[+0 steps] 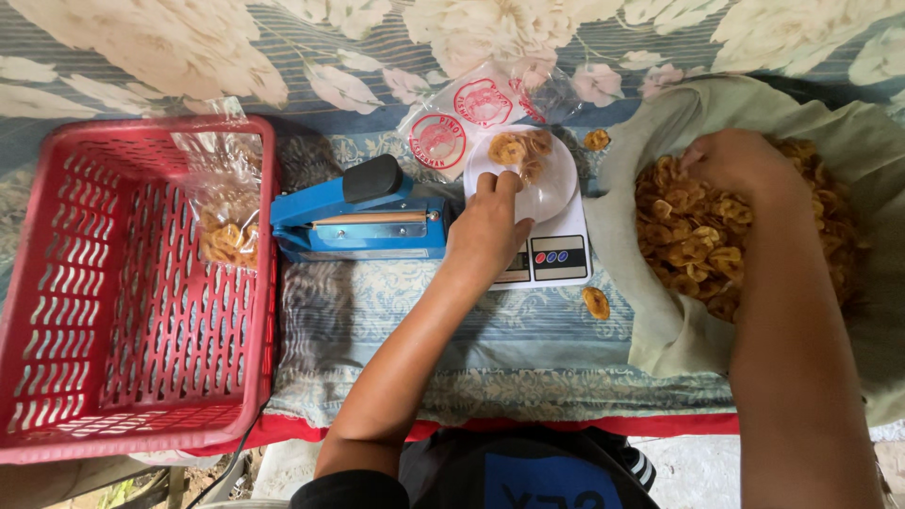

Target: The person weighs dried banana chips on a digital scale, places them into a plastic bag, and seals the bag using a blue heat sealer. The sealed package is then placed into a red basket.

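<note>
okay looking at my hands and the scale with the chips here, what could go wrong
The left hand rests on the white kitchen scale beside its dish, so it may press and skew the weight. Loose chips already lie on the cloth; more could spill as the right hand digs into the chip pile.

Soft, even daylight fills the frame, bright without harsh glare. Shadows are faint, gathering darker along the bottom edge. A mild sheen sits on the clear plastic bags point(476, 118) at upper centre. Focus is sharp across the middle; edges bow slightly from wide-angle distortion.
</note>
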